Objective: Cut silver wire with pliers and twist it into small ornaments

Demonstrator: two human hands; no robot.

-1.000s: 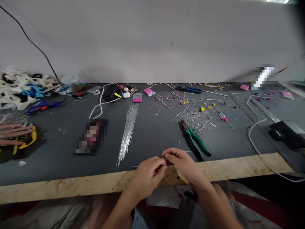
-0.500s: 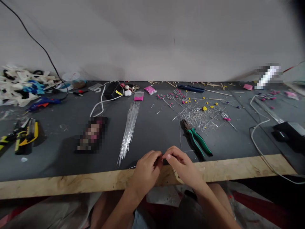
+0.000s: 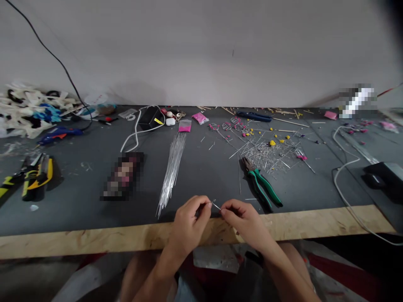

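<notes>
Between my two hands a thin piece of silvery wire (image 3: 216, 206) spans a short gap, just above the table's front edge. My left hand (image 3: 192, 220) pinches one end between thumb and fingertips, where a tiny loop seems to show. The other end sits in the pinch of my right hand (image 3: 242, 218). Green-handled pliers (image 3: 262, 184) lie beyond my right hand, jaws pointing away. To the left of my hands a long bundle of straight wires (image 3: 171, 176) rests on the dark tabletop. Small wire shapes with pink beads (image 3: 226, 126) lie farther back.
Loose wire bits (image 3: 267, 155) and yellow pieces (image 3: 272, 143) are scattered behind the pliers. Pink packets (image 3: 184, 126) lie at the back. A glue gun (image 3: 59, 134) and yellow-black cutters (image 3: 37, 178) are at left. A white cable (image 3: 335, 176) hangs over the wooden edge (image 3: 94, 241) at right.
My hands have drawn slightly apart, and the wire between them now shows. Before, the fingertips nearly met and hid it. The view has shifted a little.
</notes>
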